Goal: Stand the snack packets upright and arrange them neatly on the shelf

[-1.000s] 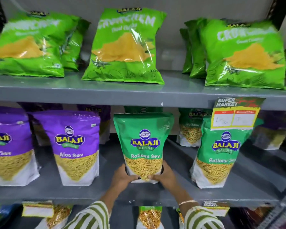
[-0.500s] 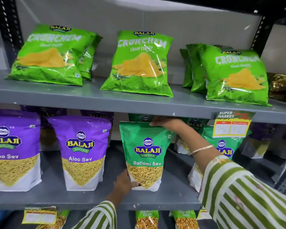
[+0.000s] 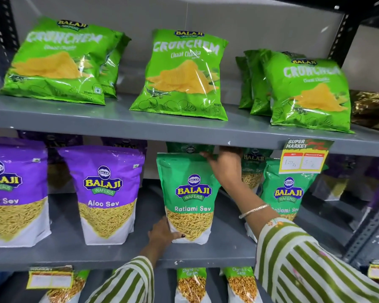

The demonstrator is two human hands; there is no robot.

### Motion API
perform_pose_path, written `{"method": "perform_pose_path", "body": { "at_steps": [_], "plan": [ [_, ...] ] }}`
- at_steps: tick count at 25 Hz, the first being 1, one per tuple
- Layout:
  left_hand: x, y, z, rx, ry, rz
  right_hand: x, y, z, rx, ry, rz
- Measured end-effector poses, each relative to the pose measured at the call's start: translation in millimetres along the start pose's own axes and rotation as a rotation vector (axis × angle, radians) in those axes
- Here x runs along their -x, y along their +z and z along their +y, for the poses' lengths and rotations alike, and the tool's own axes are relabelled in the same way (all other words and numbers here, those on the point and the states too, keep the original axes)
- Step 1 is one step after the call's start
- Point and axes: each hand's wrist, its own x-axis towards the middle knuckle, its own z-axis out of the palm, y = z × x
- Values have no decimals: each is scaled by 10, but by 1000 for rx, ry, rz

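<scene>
A green Ratlami Sev packet (image 3: pixel 189 193) stands upright at the middle of the grey middle shelf (image 3: pixel 118 254). My left hand (image 3: pixel 162 232) grips its lower left corner. My right hand (image 3: pixel 224 165) holds its top right edge, just under the upper shelf. More green Ratlami Sev packets stand behind it (image 3: pixel 189 147) and to its right (image 3: pixel 287 189). Two purple Aloo Sev packets (image 3: pixel 106 193) (image 3: pixel 13 191) stand upright to the left.
Light green Crunchem chip bags (image 3: pixel 182 77) (image 3: pixel 55 62) (image 3: pixel 304 92) lean back on the upper shelf (image 3: pixel 162 130). A yellow price tag (image 3: pixel 304 157) hangs from that shelf's edge. Chana packets (image 3: pixel 190 283) sit on the bottom shelf. A metal upright (image 3: pixel 368 232) stands at right.
My right hand has left the packet's bottom and risen to its top right edge. The left hand stays at the lower left corner. The camera view has tilted upward.
</scene>
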Motion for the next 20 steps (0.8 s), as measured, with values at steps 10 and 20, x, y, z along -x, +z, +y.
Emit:
{"method": "perform_pose_path", "body": {
  "at_steps": [10, 20],
  "plan": [
    [-28, 122, 102, 15, 12, 23, 1030, 1061, 1152, -496, 469, -603],
    [70, 113, 109, 81, 51, 84, 1066, 937, 1083, -378, 384, -456]
  ]
}}
